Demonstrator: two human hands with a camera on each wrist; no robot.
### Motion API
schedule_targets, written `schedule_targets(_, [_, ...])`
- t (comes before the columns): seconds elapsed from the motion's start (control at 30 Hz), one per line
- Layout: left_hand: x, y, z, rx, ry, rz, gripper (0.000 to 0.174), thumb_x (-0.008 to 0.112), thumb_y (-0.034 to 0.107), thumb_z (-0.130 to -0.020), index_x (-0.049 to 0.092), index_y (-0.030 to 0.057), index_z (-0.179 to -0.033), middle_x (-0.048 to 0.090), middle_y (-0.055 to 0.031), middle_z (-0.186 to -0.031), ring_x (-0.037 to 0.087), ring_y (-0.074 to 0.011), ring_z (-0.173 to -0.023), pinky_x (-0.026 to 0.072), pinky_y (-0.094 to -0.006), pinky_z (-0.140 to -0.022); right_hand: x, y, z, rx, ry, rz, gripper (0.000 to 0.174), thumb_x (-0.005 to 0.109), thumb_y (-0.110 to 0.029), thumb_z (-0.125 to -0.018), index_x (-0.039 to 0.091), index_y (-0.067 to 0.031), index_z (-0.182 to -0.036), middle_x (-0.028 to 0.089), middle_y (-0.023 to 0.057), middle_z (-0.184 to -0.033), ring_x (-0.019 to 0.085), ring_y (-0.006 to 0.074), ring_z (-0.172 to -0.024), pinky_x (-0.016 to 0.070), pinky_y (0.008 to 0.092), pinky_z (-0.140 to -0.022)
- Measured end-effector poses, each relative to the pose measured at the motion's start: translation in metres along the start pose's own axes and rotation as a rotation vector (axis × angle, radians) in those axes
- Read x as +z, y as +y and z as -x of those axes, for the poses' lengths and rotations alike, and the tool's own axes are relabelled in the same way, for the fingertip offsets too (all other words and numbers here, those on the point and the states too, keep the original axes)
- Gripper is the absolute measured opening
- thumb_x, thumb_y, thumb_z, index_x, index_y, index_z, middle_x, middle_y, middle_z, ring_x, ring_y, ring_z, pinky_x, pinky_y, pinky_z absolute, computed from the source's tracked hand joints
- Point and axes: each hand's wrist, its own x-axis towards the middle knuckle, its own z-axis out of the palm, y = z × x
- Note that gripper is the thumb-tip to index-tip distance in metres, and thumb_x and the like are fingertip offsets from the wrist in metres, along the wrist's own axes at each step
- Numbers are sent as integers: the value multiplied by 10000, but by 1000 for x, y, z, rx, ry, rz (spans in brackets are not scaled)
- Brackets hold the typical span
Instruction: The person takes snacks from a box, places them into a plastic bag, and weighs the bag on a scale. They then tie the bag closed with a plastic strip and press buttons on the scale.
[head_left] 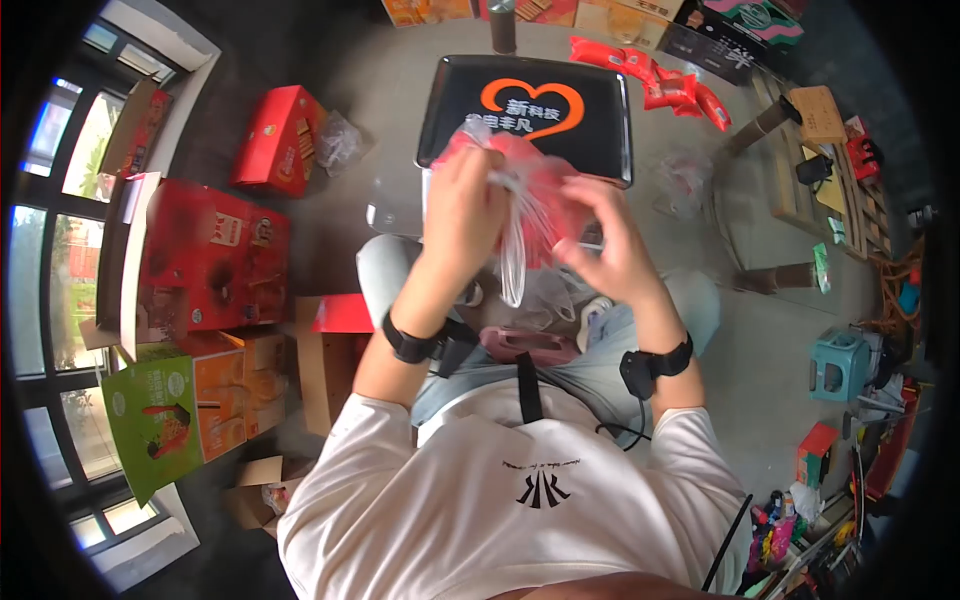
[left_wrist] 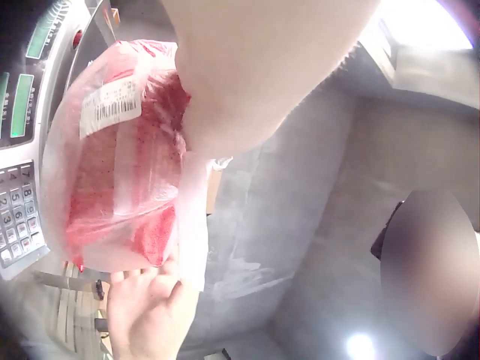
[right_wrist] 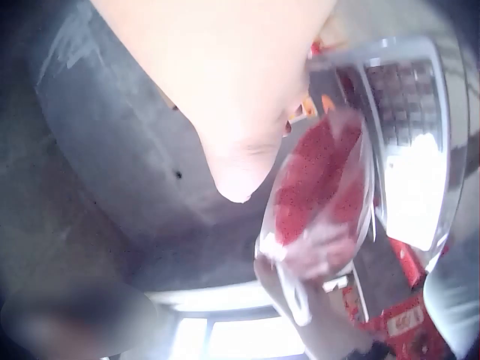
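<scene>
Left hand (head_left: 463,200) grips a bag (head_left: 545,185) by gathered plastic; right hand (head_left: 615,245), loosely open, beside it. Likely soft, slippery; best held where bunched.

**Scattered load on the smooth grey concrete floor (head_left: 725,330)**

Left of the person, a glossy red cardboard box (head_left: 275,140) sits beside a crumpled clear plastic bag (head_left: 340,143); an open brown cardboard box (head_left: 262,492) lies nearer. Ahead to the right stretches a row of shiny red packets (head_left: 665,85). Farther right stands a blue plastic stool (head_left: 840,365).
</scene>
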Motion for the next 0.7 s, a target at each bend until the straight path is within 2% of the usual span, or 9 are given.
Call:
schedule_targets(0.07, [-9,9,11,32,-10,-64,222,585,-54,-669,566,25,-876,589,-154,-833,581,-362,-822,469,-416,-722,15,-1,-7,-4,-15,110,329,724,-169,-779,565,-39,-1036,572,131,-1132,551,290,-1070,432,353,-907])
schedule_targets(0.13, [-14,9,21,71,-38,-60,225,588,-56,-667,566,28,-875,584,-148,-829,576,-358,-809,469,-410,-711,29,8,-7,121,-34,-125,191,688,-54,-791,572,-19,-939,609,132,-1058,613,267,-934,486,320,-785])
schedule_targets(0.17, [-20,12,23,49,-32,-54,232,583,-59,-671,566,29,-885,578,-145,-823,567,-362,-795,470,-404,-709,36,7,-9,2,24,-65,118,647,13,-814,558,-3,-889,640,124,-964,637,257,-814,498,296,-688])
schedule_targets(0.27, [-35,-13,35,-63,70,-42,231,580,-65,-683,562,24,-896,581,-143,-820,577,-353,-799,478,-398,-707,51,-2,2,17,172,-147,100,634,-7,-848,545,-4,-895,649,124,-924,636,234,-794,497,291,-693])
schedule_targets(0.33, [-41,-38,51,-190,106,-24,230,568,-69,-733,564,16,-947,609,-133,-852,618,-282,-787,489,-353,-691,57,-6,2,8,237,-238,99,598,-29,-897,504,-8,-918,653,133,-926,616,151,-744,490,255,-656])
schedule_targets(0.5, [-61,-76,101,-669,120,208,204,535,-75,-761,575,5,-945,628,-123,-838,631,-183,-782,491,-290,-707,74,-38,-19,-153,304,-366,104,556,7,-909,461,-15,-944,631,157,-938,619,165,-779,503,259,-671])
schedule_targets(0.53, [-71,-80,109,-737,76,88,194,542,-49,-804,589,-10,-988,637,-94,-824,629,-157,-768,493,-282,-694,80,-46,-22,-160,320,-435,105,546,16,-911,453,-14,-950,626,162,-939,623,176,-796,507,265,-678])
schedule_targets(0.6, [-71,-129,153,-800,195,306,190,551,-10,-848,607,-29,-1029,657,-62,-850,629,-132,-774,496,-271,-686,90,-63,-24,-148,247,-478,117,555,1,-907,453,-15,-962,626,174,-937,630,196,-796,507,271,-664])
schedule_targets(0.7, [-121,-112,165,-847,416,604,205,516,-31,-847,615,-33,-1027,652,-68,-901,636,-151,-819,522,-274,-731,109,-91,-29,-298,84,-451,149,610,-28,-869,487,-33,-953,650,153,-919,631,207,-676,499,275,-588])
